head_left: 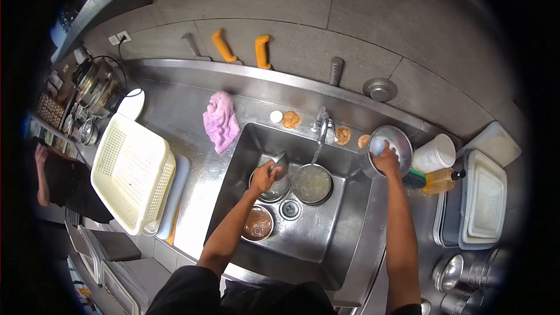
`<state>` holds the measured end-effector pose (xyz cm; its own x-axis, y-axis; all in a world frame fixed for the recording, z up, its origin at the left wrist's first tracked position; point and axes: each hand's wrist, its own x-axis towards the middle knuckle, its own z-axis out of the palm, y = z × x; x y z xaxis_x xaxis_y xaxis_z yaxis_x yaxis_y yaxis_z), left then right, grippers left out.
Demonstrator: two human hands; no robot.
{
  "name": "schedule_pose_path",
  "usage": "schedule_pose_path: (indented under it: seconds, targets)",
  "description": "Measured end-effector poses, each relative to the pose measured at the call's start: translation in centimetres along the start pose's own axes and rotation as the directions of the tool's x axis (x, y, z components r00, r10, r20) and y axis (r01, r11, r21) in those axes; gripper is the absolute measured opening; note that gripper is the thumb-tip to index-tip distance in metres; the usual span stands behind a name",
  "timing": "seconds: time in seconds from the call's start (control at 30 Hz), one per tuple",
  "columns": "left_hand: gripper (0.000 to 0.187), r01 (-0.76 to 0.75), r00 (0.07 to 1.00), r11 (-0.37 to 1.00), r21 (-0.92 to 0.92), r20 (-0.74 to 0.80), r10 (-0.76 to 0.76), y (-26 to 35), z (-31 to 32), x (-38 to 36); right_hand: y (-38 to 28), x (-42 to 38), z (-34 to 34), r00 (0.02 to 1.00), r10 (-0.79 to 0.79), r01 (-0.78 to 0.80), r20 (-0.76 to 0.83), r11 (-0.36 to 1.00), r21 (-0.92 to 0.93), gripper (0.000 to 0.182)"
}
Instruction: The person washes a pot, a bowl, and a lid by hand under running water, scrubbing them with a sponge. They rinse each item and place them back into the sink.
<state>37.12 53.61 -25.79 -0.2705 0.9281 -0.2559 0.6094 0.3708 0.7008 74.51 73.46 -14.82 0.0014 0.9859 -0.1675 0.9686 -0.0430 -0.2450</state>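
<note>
My left hand [263, 177] is in the sink [344, 221], closed round the edge of a dark metal container [280, 166] above a round pot. Beside it, water runs from the faucet [322, 123] into a pot of cloudy water [312, 184]. Nearer to me in the sink stands a pot with brown liquid [257, 223]. My right hand [386, 160] reaches into a steel bowl [399, 139] on the right edge of the sink. Its fingertips are over something pale in the bowl, and I cannot make out whether they grip it.
A pink cloth [221, 122] and cream baskets [129, 173] lie left of the sink. Right of it stand a white tub [434, 154], a soap bottle [438, 181], stacked trays [487, 198] and steel bowls [448, 272]. Another person [67, 178] stands at far left.
</note>
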Motion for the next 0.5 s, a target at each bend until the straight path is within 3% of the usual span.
schedule_pose_path:
  seconds: [0.03,0.07,0.1,0.13,0.17,0.23,0.3,0.33,0.37,0.4,0.43,0.5]
  targets:
    - [0.02,-0.007,1.0,1.0,-0.007,0.011,0.007,-0.4,0.6,-0.1,0.2,0.1,0.2,0.983,0.127,-0.119,0.135,0.99,-0.07,0.089]
    - [0.019,-0.072,0.997,0.994,0.084,-0.027,0.075,-2.1,1.7,0.3,-0.2,-0.2,0.0,0.973,0.166,-0.158,0.16,0.985,-0.064,0.086]
    - [0.021,-0.133,0.987,0.975,0.179,-0.063,0.146,-3.4,2.4,0.6,0.1,0.2,0.0,0.974,0.172,-0.163,0.151,0.984,-0.068,0.086]
    - [0.031,-0.094,0.991,0.939,0.33,-0.057,0.119,-3.9,3.3,0.2,0.9,0.9,0.8,0.966,0.198,-0.196,0.165,0.98,-0.026,0.086]
    - [0.031,-0.1,0.991,0.941,0.323,-0.054,0.124,-3.3,4.0,-0.3,1.5,1.5,1.3,0.958,0.221,-0.228,0.18,0.974,0.016,0.085]
    - [0.041,-0.127,0.937,0.838,0.531,-0.213,0.277,-1.1,5.7,-1.7,3.0,2.4,2.1,0.955,0.248,-0.259,0.162,0.965,0.049,0.085]
    - [0.048,-0.252,0.964,0.838,0.483,0.05,0.261,0.8,9.2,-2.3,5.6,3.7,3.0,0.992,0.109,-0.092,-0.066,0.97,0.223,0.081]
    - [0.05,-0.405,0.914,0.797,0.448,0.19,0.358,0.0,12.7,-2.2,3.3,1.4,-0.6,0.972,0.207,-0.154,-0.113,0.919,0.362,0.073]
    - [0.055,-0.434,0.877,0.851,0.296,0.352,0.325,1.9,13.8,-2.8,3.8,1.1,-1.3,0.968,0.219,-0.162,-0.122,0.918,0.361,0.073]
    - [0.064,-0.459,0.849,0.825,0.33,0.436,0.299,2.4,15.6,-3.1,4.4,0.8,-1.8,0.96,0.204,-0.059,-0.192,0.817,0.574,0.067]
    - [0.053,-0.431,0.862,0.845,0.317,0.423,0.281,1.4,18.0,-3.1,5.0,0.2,-2.3,0.944,0.201,0.064,-0.262,0.668,0.742,0.062]
    - [0.044,-0.319,0.85,0.835,0.449,0.525,0.042,-0.1,21.1,-1.5,1.2,-7.5,-8.7,0.963,0.164,0.164,-0.215,0.278,0.946,0.044]
